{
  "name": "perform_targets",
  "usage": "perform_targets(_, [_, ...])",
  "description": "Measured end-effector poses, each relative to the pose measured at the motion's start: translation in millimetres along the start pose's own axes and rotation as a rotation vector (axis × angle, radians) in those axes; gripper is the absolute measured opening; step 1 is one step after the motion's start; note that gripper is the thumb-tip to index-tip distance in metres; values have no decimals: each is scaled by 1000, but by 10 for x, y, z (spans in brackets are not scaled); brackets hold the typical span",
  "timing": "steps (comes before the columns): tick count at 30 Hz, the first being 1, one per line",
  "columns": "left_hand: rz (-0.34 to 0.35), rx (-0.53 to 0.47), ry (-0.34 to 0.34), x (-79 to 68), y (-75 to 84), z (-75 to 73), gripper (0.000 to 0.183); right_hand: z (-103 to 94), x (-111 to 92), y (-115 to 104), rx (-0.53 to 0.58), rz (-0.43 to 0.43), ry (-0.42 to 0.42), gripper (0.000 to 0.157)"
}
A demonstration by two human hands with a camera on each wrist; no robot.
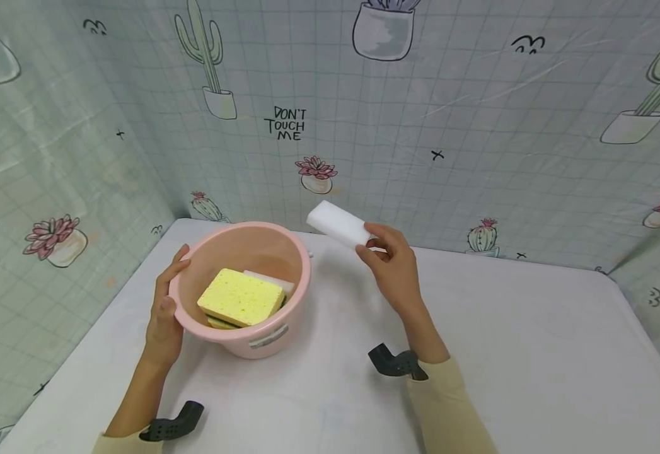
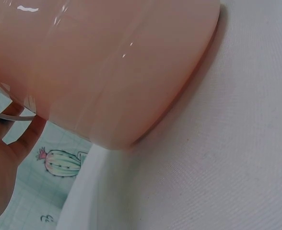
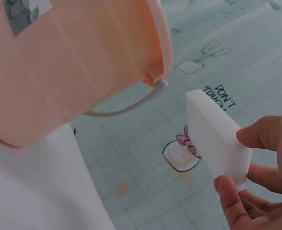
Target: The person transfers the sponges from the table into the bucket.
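A pink bucket (image 1: 261, 343) stands on the white table with its mouth toward me. My left hand (image 1: 165, 315) grips its left rim; in the left wrist view the fingers (image 2: 29, 136) reach the bucket's side by the grey handle (image 2: 9, 116). Inside lie a yellow sponge (image 1: 241, 296), a second yellow one partly hidden beneath it, and a white block (image 1: 273, 282) behind. Up to the right of the bucket, my right hand (image 1: 394, 268) pinches a white melamine sponge (image 1: 338, 224) by one end between thumb and fingers, held in the air.
The white tabletop (image 1: 534, 347) stretches away to the right. A patterned curtain (image 1: 375, 126) with cactus drawings closes off the back and both sides. Each wrist carries a black camera mount (image 1: 394, 362).
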State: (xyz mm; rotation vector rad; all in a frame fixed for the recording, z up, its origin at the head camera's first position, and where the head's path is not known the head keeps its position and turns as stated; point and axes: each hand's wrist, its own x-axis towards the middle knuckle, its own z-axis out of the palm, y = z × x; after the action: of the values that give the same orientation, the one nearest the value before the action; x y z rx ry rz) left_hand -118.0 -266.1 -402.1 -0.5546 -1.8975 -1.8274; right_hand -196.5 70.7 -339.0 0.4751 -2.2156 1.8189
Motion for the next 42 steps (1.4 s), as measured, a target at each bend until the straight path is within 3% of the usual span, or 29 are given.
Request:
perform_targets(12, [-6, -5, 10, 18, -29, -18, 57, 80, 8, -434, 19, -126, -57, 34])
perform_targets(20, [-13, -7, 12, 21, -28, -17, 57, 279, 17, -615, 17, -182, -174, 32])
perform_targets(27, [-8, 2, 5, 17, -34, -2, 58, 459, -16, -739, -64, -184, -256, 32])
perform_targets(34, [1, -13, 6, 35, -33, 12, 57, 630, 76, -377, -198, -242, -282, 34])
perform_targets(42, [18, -34, 3, 52, -44, 8, 56, 717, 82, -396, -345, -255, -325, 36])
